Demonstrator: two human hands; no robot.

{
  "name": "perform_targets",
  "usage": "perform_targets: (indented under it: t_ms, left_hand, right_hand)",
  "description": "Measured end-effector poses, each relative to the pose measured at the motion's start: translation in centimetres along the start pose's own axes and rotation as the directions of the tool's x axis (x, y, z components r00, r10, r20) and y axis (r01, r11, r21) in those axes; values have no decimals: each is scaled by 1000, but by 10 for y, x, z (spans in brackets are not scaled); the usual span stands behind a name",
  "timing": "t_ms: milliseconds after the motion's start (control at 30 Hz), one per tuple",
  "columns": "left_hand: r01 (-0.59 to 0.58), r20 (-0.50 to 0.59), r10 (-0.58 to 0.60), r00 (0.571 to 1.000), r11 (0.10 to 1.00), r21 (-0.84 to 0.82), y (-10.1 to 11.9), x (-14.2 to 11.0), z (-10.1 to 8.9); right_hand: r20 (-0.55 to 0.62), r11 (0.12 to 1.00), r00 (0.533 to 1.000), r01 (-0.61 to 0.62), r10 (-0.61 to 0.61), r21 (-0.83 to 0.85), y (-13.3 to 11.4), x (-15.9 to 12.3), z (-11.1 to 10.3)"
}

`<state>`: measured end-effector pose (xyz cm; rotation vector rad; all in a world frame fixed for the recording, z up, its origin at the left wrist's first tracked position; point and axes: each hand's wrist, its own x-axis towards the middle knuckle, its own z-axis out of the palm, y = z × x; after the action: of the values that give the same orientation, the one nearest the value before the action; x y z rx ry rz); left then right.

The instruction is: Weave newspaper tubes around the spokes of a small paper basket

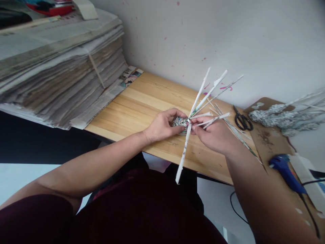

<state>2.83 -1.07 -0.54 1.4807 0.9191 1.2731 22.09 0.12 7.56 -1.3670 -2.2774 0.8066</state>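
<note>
A small woven piece of rolled newspaper point(180, 122) is held just above or on the wooden table. My left hand point(165, 124) is closed round its left side, thumb in front and fingers behind. At its right end my right hand point(207, 130) is closed in a pinch among the paper tubes. One white paper tube point(185, 152) points down toward my body. Several other paper tubes point(204, 89) fan up and away from the weave, and some pass over my right hand. Which tube my right fingertips pinch is partly hidden.
A tall stack of newspapers point(76, 71) stands at the left on the wooden table point(132, 101). Loose paper tubes point(240, 137), black scissors point(243, 120), a braided paper bundle point(274, 115) and a blue glue gun point(288, 173) with its cord lie at the right. A wall point(203, 40) rises behind.
</note>
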Motion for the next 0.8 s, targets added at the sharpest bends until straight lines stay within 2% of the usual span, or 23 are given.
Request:
perform_targets:
  t_ms: [167, 267, 467, 633, 800]
  left_hand:
    - [29, -35, -30, 999, 999, -26, 0, 0, 4]
    - [43, -26, -44, 999, 998, -51, -2, 0, 4]
    - [98, -6, -100, 995, 986, -135, -6, 2, 1]
    - [45, -43, -48, 998, 996, -77, -6, 2, 3]
    - [15, -50, -16, 999, 1000, -22, -5, 1, 4]
  right_hand:
    - [54, 996, 997, -64, 61, 54, -2, 3, 0]
    - [71, 994, 992, -108, 106, 30, -2, 6, 1]
    - [69, 997, 995, -73, 72, 0, -2, 6, 4]
    - [6, 997, 998, -68, 68, 27, 4, 1, 5]
    - [-56, 995, 997, -64, 59, -83, 0, 0, 2]
